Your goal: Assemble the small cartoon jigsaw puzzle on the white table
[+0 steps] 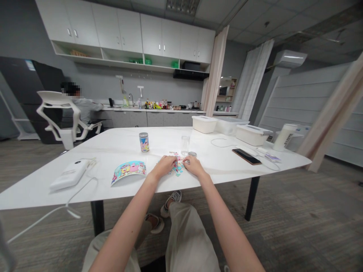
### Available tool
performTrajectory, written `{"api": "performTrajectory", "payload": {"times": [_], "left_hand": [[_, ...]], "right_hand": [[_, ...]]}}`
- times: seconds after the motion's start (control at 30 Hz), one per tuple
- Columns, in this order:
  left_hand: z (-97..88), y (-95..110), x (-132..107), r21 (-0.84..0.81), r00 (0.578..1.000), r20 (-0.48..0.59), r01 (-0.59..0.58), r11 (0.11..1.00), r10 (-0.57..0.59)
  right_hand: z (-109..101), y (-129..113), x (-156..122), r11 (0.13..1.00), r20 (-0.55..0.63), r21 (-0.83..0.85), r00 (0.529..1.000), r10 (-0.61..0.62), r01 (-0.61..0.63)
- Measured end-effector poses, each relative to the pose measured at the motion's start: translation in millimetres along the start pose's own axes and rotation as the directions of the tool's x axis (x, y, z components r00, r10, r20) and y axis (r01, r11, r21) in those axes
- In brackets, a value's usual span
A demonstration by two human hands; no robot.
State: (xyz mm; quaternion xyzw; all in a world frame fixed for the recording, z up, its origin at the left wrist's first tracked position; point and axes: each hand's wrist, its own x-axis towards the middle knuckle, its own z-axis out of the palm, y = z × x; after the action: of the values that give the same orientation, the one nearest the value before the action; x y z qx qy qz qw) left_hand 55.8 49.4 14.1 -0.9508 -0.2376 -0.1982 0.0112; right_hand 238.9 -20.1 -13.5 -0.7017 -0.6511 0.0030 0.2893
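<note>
A loose heap of small colourful jigsaw puzzle pieces point(177, 170) lies on the white table near its front edge. My left hand point(166, 165) rests at the heap's left side, its fingers curled down among the pieces. From the right, my right hand point(193, 165) reaches in with thumb and fingers drawn together; whatever is between the fingertips is too small to make out. Just behind the hands stand a clear jar point(185, 144) and a round metal lid point(192, 154). A curved cartoon picture sheet point(129, 170) lies to the left. Behind it is an upright cartoon-printed can point(144, 142) with a silver top.
A white power bank-like box point(69, 175) with cables sits at the table's left. On the right are a phone point(246, 156), a white tumbler point(284, 137) and lidded storage bins point(204, 124). A person sits on a white chair point(61, 117) by the far counter.
</note>
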Motion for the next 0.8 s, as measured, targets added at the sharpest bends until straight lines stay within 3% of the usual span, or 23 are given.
{"api": "performTrajectory", "payload": {"times": [0.33, 0.47, 0.8], "left_hand": [[-2.3, 0.6, -4.1, 0.032, 1.0, -0.008, 0.01, 0.999, -0.009], [-1.2, 1.2, -4.4, 0.021, 1.0, -0.007, 0.014, 1.0, -0.014], [-1.1, 0.7, -5.5, 0.07, 1.0, 0.01, 0.006, 0.998, -0.006]], "right_hand": [[6.0, 5.6, 3.2, 0.997, -0.07, 0.073, 0.998, 0.006, -0.001], [6.8, 8.9, 5.2, 0.99, -0.128, 0.125, 0.991, -0.047, 0.063], [7.9, 9.5, 6.3, 0.982, -0.088, 0.166, 0.993, -0.075, 0.089]]}}
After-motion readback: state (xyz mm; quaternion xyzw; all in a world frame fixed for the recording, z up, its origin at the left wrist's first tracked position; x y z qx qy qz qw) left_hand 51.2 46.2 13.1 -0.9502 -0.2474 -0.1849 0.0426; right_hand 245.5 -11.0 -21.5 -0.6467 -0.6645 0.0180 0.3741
